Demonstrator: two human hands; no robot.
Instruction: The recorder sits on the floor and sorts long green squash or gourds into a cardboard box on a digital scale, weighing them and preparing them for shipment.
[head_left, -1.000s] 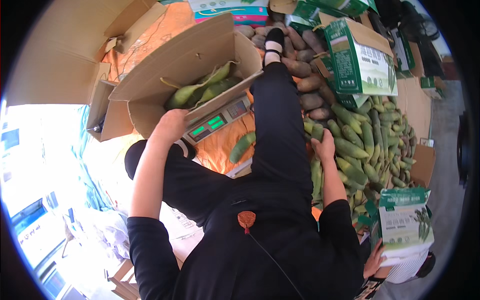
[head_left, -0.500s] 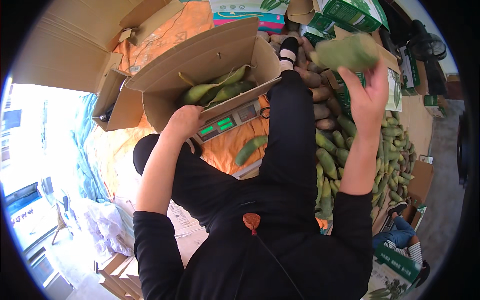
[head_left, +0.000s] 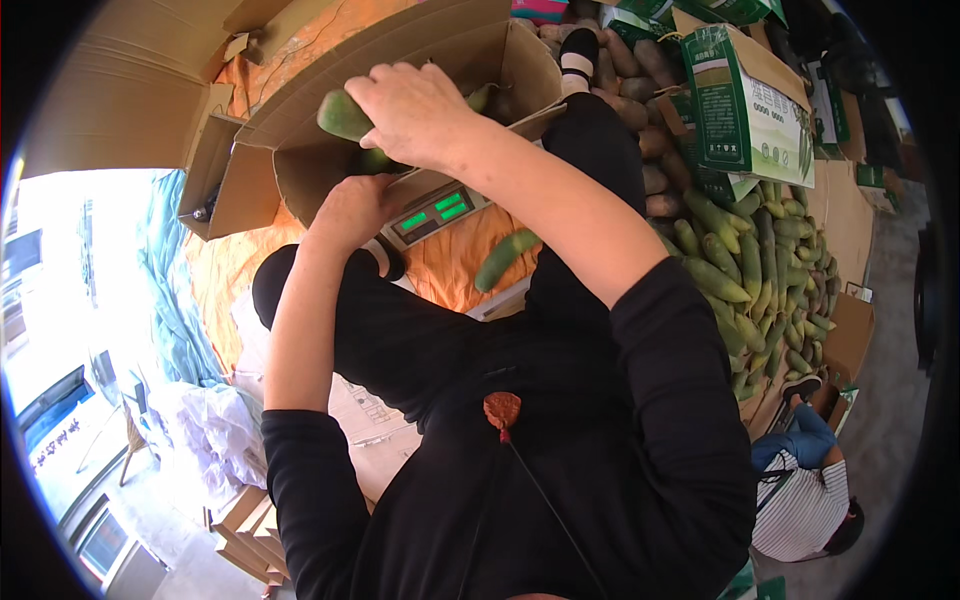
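Observation:
My right hand (head_left: 418, 112) is closed round a thick green radish (head_left: 342, 116) above the open cardboard box (head_left: 283, 172). Beneath it, parts of other green radishes show inside the box, mostly hidden by my hand. My left hand (head_left: 350, 210) grips the near rim of that box, its fingertips partly hidden. The box stands on a digital scale (head_left: 432, 214) with lit green displays. Between my legs a single green radish (head_left: 506, 260) lies on orange sheeting.
Green radishes (head_left: 740, 260) are heaped to my right, with reddish-brown roots (head_left: 635, 88) farther off. A green and white carton (head_left: 750, 105) stands beyond the heap. At the left is a small open box (head_left: 245, 185). Another person (head_left: 805, 500) is at the lower right.
My right hand has swung left from the right side with the radish and now holds it over the box. My left hand stays at the rim. The other person has shifted.

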